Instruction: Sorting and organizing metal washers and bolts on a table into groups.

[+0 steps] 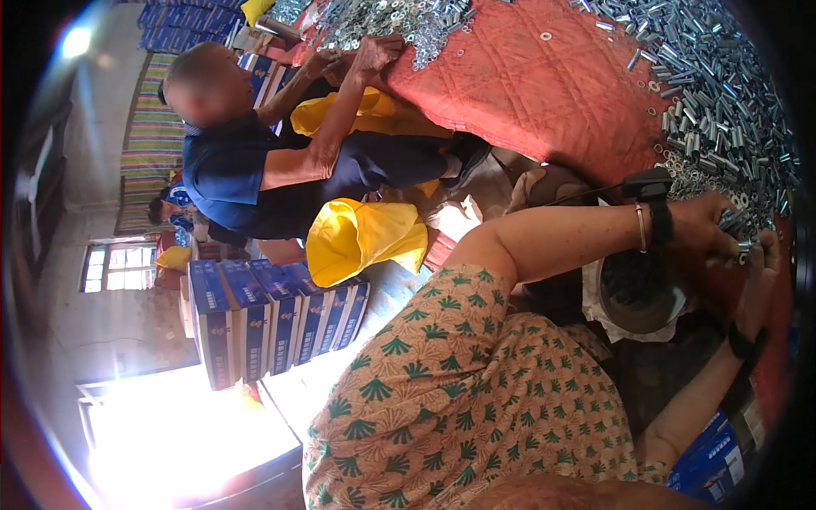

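Note:
At the right side of the picture, my two hands meet beside a heap of metal sleeves point(722, 127) and washers point(680, 166). My left hand point(707, 228), below a dark wristband and a thin bangle, has its fingers closed at a small shiny metal piece point(745, 246). From the other side, my right hand point(759, 276) pinches the same piece; it looks like a short sleeve or nut, too small to tell. A dark tub point(637, 293) with a pale torn liner stands between my forearms, its contents dark and unclear.
A red quilted cloth point(535, 93) bears the heaps of parts. Across it another person point(246, 153) handles small parts near a washer pile point(382, 25). A yellow sack point(365, 242) and stacked blue-and-white cartons point(280, 319) stand to my left; more blue cartons point(714, 459) sit lower right.

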A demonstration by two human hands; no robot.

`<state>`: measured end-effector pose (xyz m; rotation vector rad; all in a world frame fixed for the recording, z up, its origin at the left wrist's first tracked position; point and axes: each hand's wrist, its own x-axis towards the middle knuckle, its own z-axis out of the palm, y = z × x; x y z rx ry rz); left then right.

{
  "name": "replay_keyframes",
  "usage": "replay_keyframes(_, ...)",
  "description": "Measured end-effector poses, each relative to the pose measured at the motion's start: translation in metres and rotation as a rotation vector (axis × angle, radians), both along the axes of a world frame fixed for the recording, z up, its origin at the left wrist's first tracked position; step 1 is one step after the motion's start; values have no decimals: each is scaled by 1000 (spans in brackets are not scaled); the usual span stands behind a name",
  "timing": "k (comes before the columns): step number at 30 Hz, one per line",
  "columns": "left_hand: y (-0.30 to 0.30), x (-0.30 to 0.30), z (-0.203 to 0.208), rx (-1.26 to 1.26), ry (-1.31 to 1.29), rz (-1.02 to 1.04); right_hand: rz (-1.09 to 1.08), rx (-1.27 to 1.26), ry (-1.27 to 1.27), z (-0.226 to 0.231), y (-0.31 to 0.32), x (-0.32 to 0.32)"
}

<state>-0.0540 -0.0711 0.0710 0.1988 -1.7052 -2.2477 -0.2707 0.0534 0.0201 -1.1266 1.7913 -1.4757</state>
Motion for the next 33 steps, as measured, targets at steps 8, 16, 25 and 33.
replay_keyframes(8,2,-8,-7,-43,-7,70,157,-30,-120,45,-7,20)
replay_keyframes(16,7,-16,-13,26,17,61,130,-45,-39,53,-2,39)
replay_keyframes(25,-1,-29,-20,180,30,439,34,-205,99,75,-12,79)
replay_keyframes(33,3,-26,-1,-12,51,253,-8,-132,701,65,31,39)
